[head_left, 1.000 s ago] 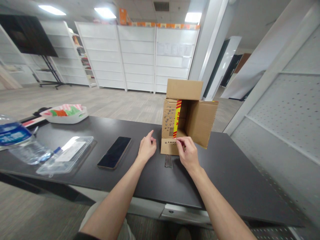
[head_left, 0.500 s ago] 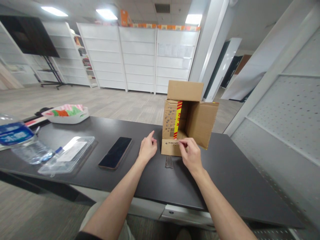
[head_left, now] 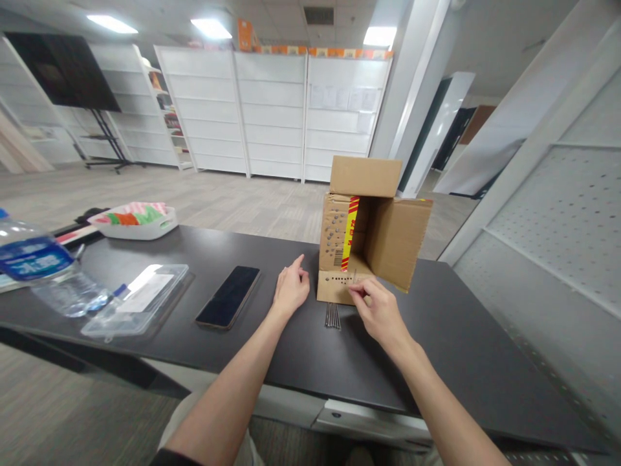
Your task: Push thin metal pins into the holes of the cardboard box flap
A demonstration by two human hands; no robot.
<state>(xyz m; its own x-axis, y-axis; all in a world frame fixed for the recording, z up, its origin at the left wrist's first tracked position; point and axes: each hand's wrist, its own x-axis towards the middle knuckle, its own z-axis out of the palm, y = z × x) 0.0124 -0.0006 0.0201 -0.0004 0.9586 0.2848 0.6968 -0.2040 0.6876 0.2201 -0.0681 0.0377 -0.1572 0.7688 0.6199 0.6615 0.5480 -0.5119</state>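
A cardboard box (head_left: 383, 233) stands on the desk with its flaps spread and its opening facing me. Its low front flap (head_left: 334, 291) carries rows of small dark dots. Thumb and fingertips of my right hand (head_left: 378, 307) are pinched at this flap's right part. A thin nail (head_left: 355, 276) seems to stick up from the pinch, though it is faint. Several long nails (head_left: 332, 316) lie side by side in front of the flap. My left hand (head_left: 292, 285) rests on the desk left of the box, index finger stretched out, holding nothing.
A black phone (head_left: 229, 296) lies left of my left arm. Farther left are a clear plastic case (head_left: 140, 301), a tilted water bottle (head_left: 53, 265) and a white basket (head_left: 162, 225) with colourful cloth. A perforated panel (head_left: 572, 213) borders the desk's right side.
My right hand has drawn back slightly from the front flap, and a thin nail now shows above its fingertips. The view has shifted a little; my left hand keeps its pose.
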